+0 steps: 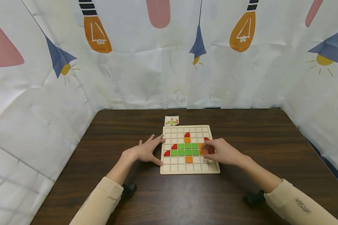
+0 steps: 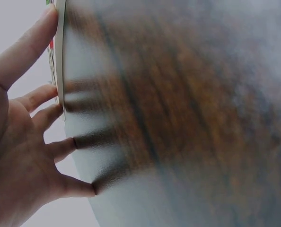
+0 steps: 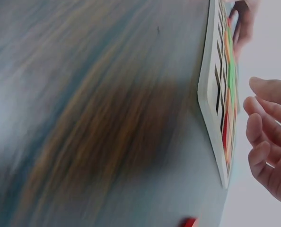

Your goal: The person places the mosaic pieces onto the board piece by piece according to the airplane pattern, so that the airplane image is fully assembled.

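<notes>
A square wooden grid board (image 1: 177, 168) lies on the table, with green tiles (image 1: 188, 152), orange tiles (image 1: 189, 159) and red quarter-round tiles (image 1: 167, 153) in some of its cells. My left hand (image 1: 146, 152) is spread along the board's left side, its thumb and some fingertips touching that edge. Over the right part of the board, my right hand (image 1: 223, 151) covers some cells beside the orange tiles. Its fingers bend loosely in the right wrist view; the thumb and index fingertips stand apart, and no piece shows between them.
A small picture card (image 1: 171, 121) with a coloured grid figure lies behind the board's far left corner. A red item (image 3: 190, 222) sits on the dark wooden table (image 1: 171, 200), partly cut off in the right wrist view. A white printed curtain (image 1: 146, 75) surrounds the table.
</notes>
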Demonstrator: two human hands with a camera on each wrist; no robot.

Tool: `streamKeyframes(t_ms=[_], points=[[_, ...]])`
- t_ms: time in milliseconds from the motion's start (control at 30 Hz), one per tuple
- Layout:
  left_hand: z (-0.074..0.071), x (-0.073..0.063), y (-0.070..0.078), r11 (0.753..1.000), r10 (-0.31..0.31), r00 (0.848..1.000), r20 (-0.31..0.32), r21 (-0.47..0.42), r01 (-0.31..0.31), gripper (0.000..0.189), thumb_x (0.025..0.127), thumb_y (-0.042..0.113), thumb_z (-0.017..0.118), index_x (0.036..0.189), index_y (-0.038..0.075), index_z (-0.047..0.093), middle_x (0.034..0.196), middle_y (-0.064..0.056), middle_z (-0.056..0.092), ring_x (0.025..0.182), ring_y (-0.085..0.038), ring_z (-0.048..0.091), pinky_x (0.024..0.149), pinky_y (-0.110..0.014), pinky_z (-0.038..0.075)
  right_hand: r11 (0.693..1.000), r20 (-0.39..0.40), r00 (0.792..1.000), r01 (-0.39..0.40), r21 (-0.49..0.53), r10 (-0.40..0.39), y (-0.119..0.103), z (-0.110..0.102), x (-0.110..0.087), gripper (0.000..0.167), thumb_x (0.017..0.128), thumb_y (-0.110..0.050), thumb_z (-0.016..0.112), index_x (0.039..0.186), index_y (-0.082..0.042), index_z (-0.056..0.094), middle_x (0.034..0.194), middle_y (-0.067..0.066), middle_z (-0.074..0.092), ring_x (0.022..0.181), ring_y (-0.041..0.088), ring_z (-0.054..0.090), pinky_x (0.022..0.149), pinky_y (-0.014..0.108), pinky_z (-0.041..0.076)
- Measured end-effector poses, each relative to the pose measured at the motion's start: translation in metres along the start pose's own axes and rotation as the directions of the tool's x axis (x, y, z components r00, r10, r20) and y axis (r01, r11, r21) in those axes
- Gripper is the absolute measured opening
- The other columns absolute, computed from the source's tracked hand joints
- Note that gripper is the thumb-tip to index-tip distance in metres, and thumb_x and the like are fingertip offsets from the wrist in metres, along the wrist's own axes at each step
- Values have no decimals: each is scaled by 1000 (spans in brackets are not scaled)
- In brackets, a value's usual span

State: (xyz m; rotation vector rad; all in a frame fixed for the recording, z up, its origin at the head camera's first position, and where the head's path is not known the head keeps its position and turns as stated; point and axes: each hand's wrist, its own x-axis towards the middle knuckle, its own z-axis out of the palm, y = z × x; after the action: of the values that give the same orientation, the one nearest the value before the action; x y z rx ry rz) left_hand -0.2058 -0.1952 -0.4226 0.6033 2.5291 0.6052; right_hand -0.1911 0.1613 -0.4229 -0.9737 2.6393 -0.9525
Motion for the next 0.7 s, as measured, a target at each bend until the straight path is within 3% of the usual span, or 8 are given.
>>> streamKeyframes(t_ms=[467, 700], points=[[0, -1, -1, 1000, -8, 1000, 3, 3, 8, 100, 82, 42, 88, 161, 16, 34, 172, -5, 8, 156, -36, -2, 110, -79, -1, 995, -35, 995, -94, 22, 94, 18, -21, -28, 17, 92, -11, 78, 108, -6, 73, 84, -8, 65, 75, 12, 59, 66, 28, 52], [-1, -2, 1, 1000, -11, 1000, 6, 5, 11, 100, 82, 43, 88, 161, 16, 33, 172, -4, 8, 156, -35, -3, 111, -78, -2, 991, -72, 989, -134, -1, 133, 30, -32, -43, 22, 94, -18, 78, 111, -6, 73, 92, -8, 67, 82, 10, 63, 73, 30, 54]])
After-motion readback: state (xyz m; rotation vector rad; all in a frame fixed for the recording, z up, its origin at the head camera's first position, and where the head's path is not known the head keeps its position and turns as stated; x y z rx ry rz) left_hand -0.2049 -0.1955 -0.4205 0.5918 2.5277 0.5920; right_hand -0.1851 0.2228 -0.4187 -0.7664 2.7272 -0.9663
